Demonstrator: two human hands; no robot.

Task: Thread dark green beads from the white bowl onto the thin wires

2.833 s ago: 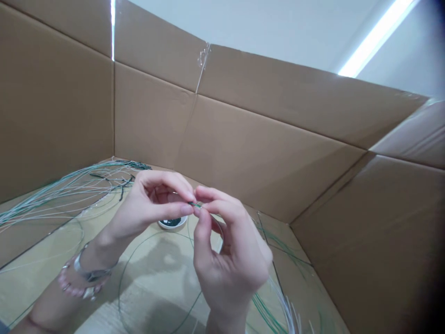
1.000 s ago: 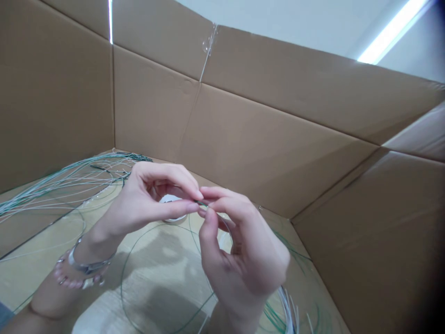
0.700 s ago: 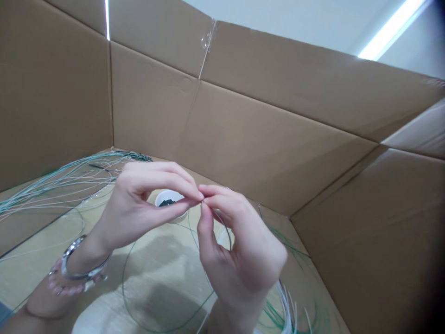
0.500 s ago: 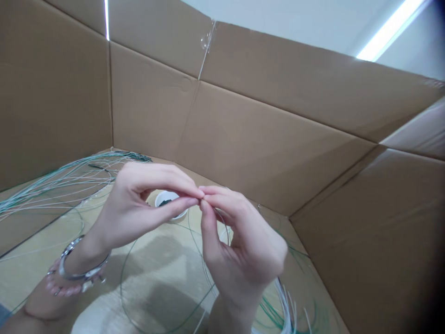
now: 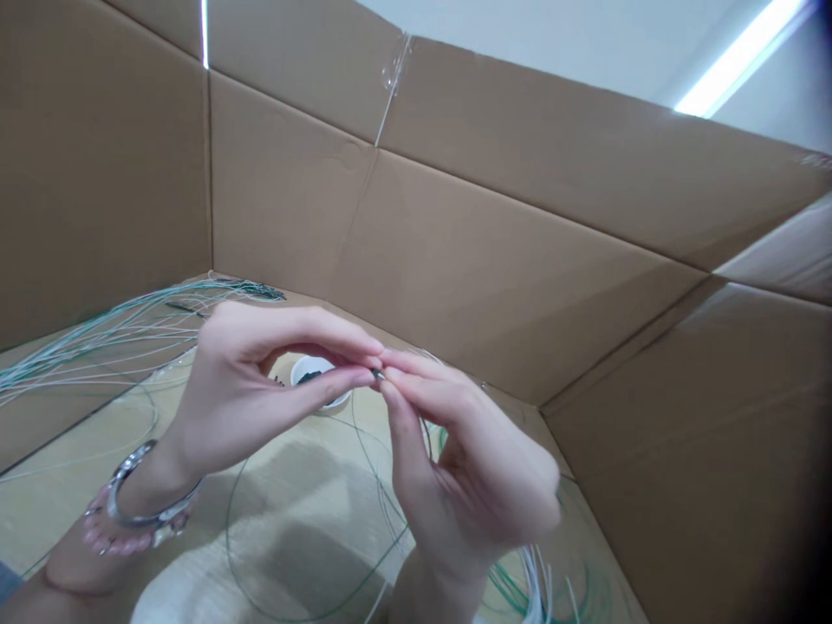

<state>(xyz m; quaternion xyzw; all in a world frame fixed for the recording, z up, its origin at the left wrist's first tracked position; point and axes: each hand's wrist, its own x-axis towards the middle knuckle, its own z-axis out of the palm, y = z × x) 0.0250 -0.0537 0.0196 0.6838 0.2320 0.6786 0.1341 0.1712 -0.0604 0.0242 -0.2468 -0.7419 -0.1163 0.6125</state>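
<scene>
Moved: compared with the frame just before, the right hand (image 5: 468, 468) sits further right and has rotated slightly, and a small dark wire tip (image 5: 378, 373) now shows between the two hands' fingertips.

Left hand (image 5: 253, 390): raised, fingers curved, thumb and index drawn in toward the tip. Whether it grips the tip cannot be told from this view.

Right hand: closed in a pinch, thumb and index together at the tip, other fingers curled.

Item position: the tip lies at the meeting point of both hands' fingertips. A thin green wire (image 5: 260, 485) runs from the right hand's pinch down through the palm side and forms a wide loop over the floor of a cardboard box (image 5: 305, 520).

Nearby: a small white cup (image 5: 338, 400) stands beyond the hands, just past the gap between them, with dark bits (image 5: 308, 377) inside.

Surroundings: a spread bundle of pale and green wires (image 5: 97, 334) lies at far left. A white and green wire bundle (image 5: 536, 585) lies below the right hand. A cardboard box wall (image 5: 455, 260) rises behind.

Left wrist: a silver bangle (image 5: 112, 498) and a pink beaded bracelet (image 5: 97, 544).
</scene>
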